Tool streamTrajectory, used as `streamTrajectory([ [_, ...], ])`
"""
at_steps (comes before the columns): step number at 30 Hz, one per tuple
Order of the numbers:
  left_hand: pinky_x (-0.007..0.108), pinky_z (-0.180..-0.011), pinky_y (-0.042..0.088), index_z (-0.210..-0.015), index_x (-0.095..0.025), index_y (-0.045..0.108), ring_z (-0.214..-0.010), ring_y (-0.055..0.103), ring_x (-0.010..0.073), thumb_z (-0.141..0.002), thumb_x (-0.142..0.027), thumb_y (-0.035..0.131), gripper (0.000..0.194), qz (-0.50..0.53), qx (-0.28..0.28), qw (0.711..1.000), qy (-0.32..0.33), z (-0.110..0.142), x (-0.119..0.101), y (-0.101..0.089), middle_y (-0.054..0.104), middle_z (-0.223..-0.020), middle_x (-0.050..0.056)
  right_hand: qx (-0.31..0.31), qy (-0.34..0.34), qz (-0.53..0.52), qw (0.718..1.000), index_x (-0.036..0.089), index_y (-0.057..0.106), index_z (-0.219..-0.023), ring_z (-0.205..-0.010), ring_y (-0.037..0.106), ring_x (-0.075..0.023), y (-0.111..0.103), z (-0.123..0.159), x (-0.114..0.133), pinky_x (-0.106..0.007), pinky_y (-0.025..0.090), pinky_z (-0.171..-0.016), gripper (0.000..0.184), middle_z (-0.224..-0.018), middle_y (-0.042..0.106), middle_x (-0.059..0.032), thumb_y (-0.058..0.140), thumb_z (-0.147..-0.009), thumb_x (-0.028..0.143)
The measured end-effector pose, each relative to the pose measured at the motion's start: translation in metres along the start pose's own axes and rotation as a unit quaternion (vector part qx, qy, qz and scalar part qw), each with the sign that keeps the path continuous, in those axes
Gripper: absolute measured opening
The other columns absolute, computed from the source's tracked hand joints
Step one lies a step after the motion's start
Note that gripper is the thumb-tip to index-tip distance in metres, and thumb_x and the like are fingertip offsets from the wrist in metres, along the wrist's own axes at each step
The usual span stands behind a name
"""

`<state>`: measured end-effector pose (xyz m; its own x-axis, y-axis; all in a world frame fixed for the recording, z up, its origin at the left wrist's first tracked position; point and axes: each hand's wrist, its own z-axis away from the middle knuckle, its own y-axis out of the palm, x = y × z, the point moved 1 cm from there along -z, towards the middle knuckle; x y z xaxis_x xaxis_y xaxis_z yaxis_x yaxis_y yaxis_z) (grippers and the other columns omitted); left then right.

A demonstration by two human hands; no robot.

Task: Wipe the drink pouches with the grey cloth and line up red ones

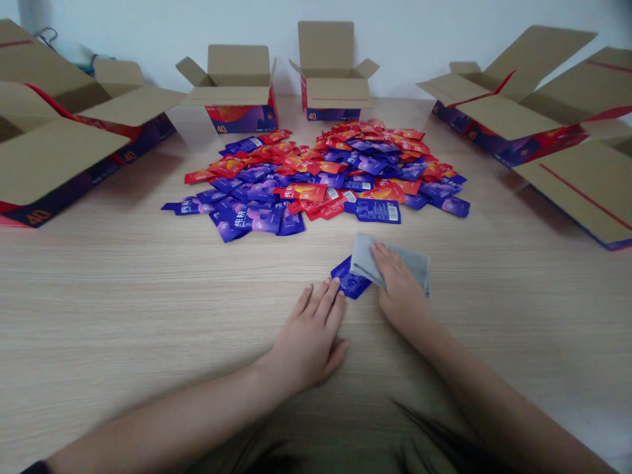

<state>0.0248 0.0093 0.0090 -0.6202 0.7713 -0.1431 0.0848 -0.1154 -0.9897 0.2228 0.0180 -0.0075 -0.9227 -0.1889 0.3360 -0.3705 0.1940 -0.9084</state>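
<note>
A purple sachet (pixel 349 279) lies flat on the wooden table (pixel 123 296), partly under a folded grey cloth (pixel 417 265). My left hand (pixel 311 336) rests flat on the table, fingers stretched out, fingertips touching the sachet's near edge. My right hand (pixel 397 286) lies on the grey cloth, fingers extended and pressing it down over the sachet. Beyond them spreads a heap of several red and purple sachets (pixel 320 174).
Open cardboard boxes ring the table: two small ones at the back (pixel 237 92) (pixel 332 79), large ones at the left (pixel 59 131) and right (pixel 523 105). A white wall stands behind them.
</note>
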Motion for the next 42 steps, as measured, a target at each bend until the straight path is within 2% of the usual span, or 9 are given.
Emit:
streamTrajectory([
  [2,0.048,-0.116,0.018,-0.142,-0.007,0.038,-0.143,0.023,0.0325,-0.091,-0.046,0.042,0.065,-0.004,-0.002,1.000,0.001,0.000,0.000,0.000,0.029,-0.153,0.019,-0.007,0.003,0.010,1.000,-0.001,0.041,-0.139,-0.141,0.028,-0.0266,0.000,0.002,0.001,-0.050,0.030,-0.114,0.069,-0.149,0.038,-0.0214,0.035,-0.071,-0.002],
  [7,0.049,-0.116,0.016,-0.135,-0.008,0.047,-0.136,0.037,0.0333,-0.091,-0.042,0.044,0.056,0.000,0.020,1.000,-0.002,0.000,-0.001,0.001,0.049,-0.139,0.019,0.062,-0.135,-0.039,0.988,0.006,0.045,-0.138,-0.140,0.032,-0.0214,0.001,0.008,0.020,-0.045,0.029,-0.116,0.074,-0.148,0.041,-0.0140,0.036,-0.065,-0.002],
  [13,0.048,-0.116,0.017,-0.142,-0.006,0.037,-0.144,0.020,0.0320,-0.090,-0.039,0.045,0.063,0.003,0.012,1.000,0.012,0.000,0.000,-0.004,0.025,-0.154,0.020,-0.008,-0.023,-0.065,0.998,0.004,0.044,-0.138,-0.137,0.037,-0.0245,-0.013,-0.006,-0.012,-0.051,0.031,-0.113,0.067,-0.144,0.046,-0.0184,0.036,-0.071,0.001],
  [20,0.049,-0.117,0.014,-0.132,-0.010,0.050,-0.139,0.032,0.0333,-0.091,-0.048,0.045,0.057,0.019,0.015,1.000,0.005,0.002,0.001,-0.002,0.046,-0.142,0.018,0.069,-0.122,-0.086,0.986,0.009,0.047,-0.138,-0.137,0.037,-0.0205,-0.012,0.015,0.022,-0.044,0.033,-0.114,0.075,-0.146,0.046,-0.0122,0.038,-0.064,0.000],
  [25,0.049,-0.116,0.014,-0.144,-0.010,0.035,-0.144,0.019,0.0319,-0.092,-0.048,0.041,0.064,0.012,0.005,1.000,0.010,0.002,0.001,-0.002,0.029,-0.154,0.016,-0.020,0.022,-0.088,0.996,0.011,0.044,-0.138,-0.130,0.048,-0.0239,-0.018,-0.008,-0.019,-0.048,0.038,-0.109,0.062,-0.139,0.053,-0.0151,0.039,-0.076,0.005],
  [28,0.050,-0.116,0.014,-0.144,-0.009,0.035,-0.144,0.017,0.0323,-0.093,-0.048,0.040,0.064,0.011,0.008,1.000,0.014,0.002,0.001,-0.001,0.027,-0.154,0.016,-0.028,0.013,-0.081,0.996,0.012,0.049,-0.134,-0.131,0.046,-0.0269,-0.014,-0.022,-0.040,-0.052,0.036,-0.110,0.056,-0.140,0.051,-0.0154,0.042,-0.079,0.008],
  [33,0.050,-0.116,0.015,-0.142,-0.007,0.038,-0.144,0.019,0.0327,-0.093,-0.047,0.039,0.064,0.003,0.000,1.000,0.011,0.003,-0.001,0.001,0.027,-0.154,0.019,0.008,-0.003,-0.074,0.997,0.013,0.049,-0.135,-0.128,0.050,-0.0257,-0.020,-0.021,-0.035,-0.048,0.040,-0.107,0.053,-0.139,0.053,-0.0132,0.040,-0.084,0.009],
  [37,0.047,-0.116,0.019,-0.143,-0.003,0.035,-0.143,0.022,0.0324,-0.093,-0.049,0.038,0.067,0.000,-0.003,1.000,-0.020,0.006,-0.005,0.001,0.028,-0.153,0.019,0.058,0.041,-0.035,0.997,0.019,0.054,-0.131,-0.106,0.065,-0.0289,-0.045,-0.005,-0.045,-0.044,0.054,-0.088,0.046,-0.120,0.067,-0.0104,0.042,-0.087,0.014],
  [42,0.048,-0.115,0.019,-0.143,-0.002,0.035,-0.143,0.022,0.0324,-0.094,-0.046,0.037,0.066,-0.005,-0.005,1.000,-0.016,0.006,-0.006,0.000,0.028,-0.152,0.021,-0.073,0.124,0.005,0.990,0.018,0.061,-0.120,-0.082,0.070,-0.0293,-0.058,0.004,-0.038,-0.040,0.057,-0.068,0.036,-0.089,0.074,-0.0109,0.042,-0.090,0.021],
])
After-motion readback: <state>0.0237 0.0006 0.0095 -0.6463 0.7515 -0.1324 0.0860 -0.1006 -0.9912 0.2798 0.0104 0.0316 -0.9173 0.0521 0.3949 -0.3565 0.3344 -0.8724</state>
